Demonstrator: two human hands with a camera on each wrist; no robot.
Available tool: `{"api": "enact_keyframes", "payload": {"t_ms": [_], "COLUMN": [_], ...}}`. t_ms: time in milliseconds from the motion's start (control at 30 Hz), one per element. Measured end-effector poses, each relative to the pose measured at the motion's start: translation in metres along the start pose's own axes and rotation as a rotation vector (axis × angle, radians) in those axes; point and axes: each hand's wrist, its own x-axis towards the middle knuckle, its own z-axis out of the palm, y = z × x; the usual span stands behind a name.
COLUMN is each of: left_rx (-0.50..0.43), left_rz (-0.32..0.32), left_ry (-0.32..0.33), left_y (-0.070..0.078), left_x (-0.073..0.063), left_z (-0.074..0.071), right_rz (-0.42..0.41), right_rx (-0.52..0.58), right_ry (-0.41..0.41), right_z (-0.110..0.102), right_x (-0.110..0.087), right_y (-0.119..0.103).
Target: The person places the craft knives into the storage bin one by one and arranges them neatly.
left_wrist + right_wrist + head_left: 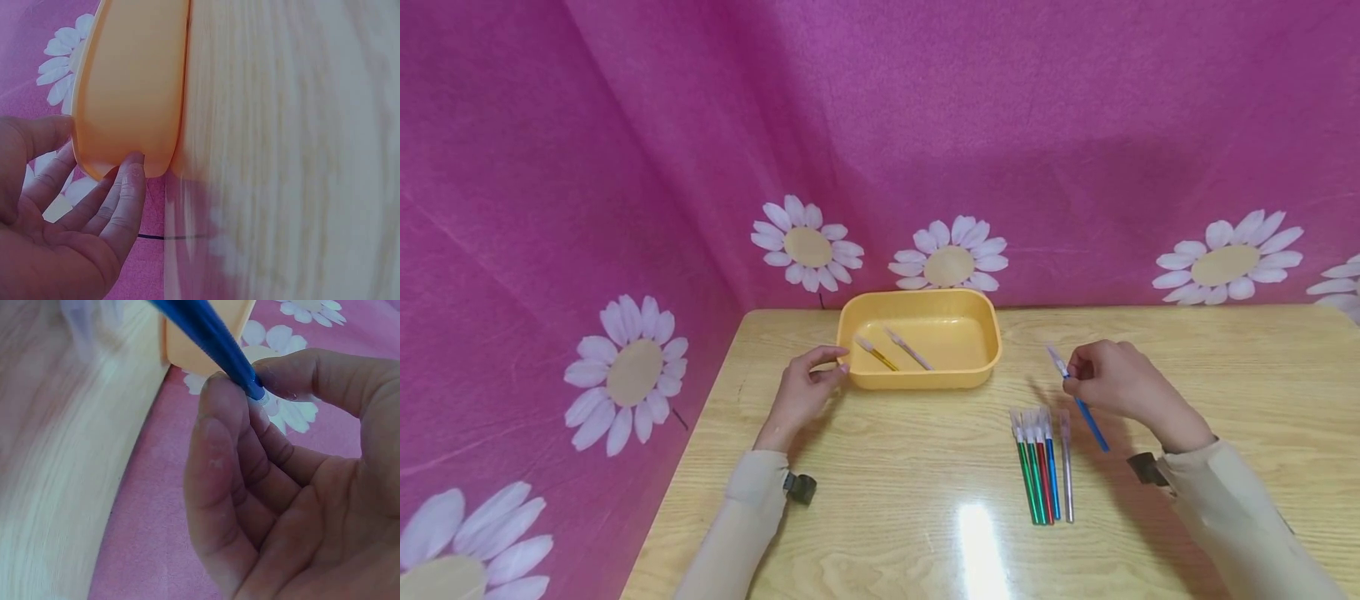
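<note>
In the head view my left hand (802,392) holds the left end of a yellow plastic tray (917,380), thumb and fingers at its rim and outer wall. Two capped craft knives lie inside: a gold one (880,356) and a pale pinkish one (912,350). My right hand (1116,379) pinches a blue craft knife (1092,425) between thumb and fingertips, above the table, its clear cap pointing away. The right wrist view shows the blue handle (209,337) close up. Beside that hand, a row of green, red and blue craft knives (1035,475) lies on the table, with a silver one (1067,475) slightly apart.
The wood-grain table (887,467) meets a pink cloth (1037,125) with white flowers behind the tray and at the left. A bright light reflection (981,550) shows near the front. Dark wrist devices sit at both cuffs.
</note>
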Motion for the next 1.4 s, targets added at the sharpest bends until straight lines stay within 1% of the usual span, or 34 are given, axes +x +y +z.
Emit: {"api": "enact_keyframes", "payload": {"t_ms": [233, 533, 833, 1100, 1300, 1400], "left_rx": [-0.003, -0.009, 0.019, 0.010, 0.019, 0.029], "left_rz": [-0.002, 0.002, 0.019, 0.043, 0.029, 0.021], "left_ry": [0.013, 0.011, 0.009, 0.001, 0.019, 0.025], "left_y": [-0.001, 0.001, -0.002, -0.004, -0.003, -0.003], "left_x": [0.000, 0.001, 0.000, 0.001, 0.000, -0.001], "left_z": [0.002, 0.004, 0.003, 0.004, 0.003, 0.003], "right_rz": [0.005, -0.005, -0.003, -0.039, -0.075, -0.081], "right_rx": [0.017, 0.026, 0.067, 0.062, 0.041, 0.040], "right_ry": [-0.012, 0.000, 0.003, 0.026, 0.053, 0.046], "right_z": [-0.004, -0.009, -0.006, -0.012, -0.019, -0.021], "right_x": [0.002, 0.008, 0.014, 0.025, 0.036, 0.040], "right_y": [-0.008, -0.017, -0.031, -0.042, -0.056, -0.061]}}
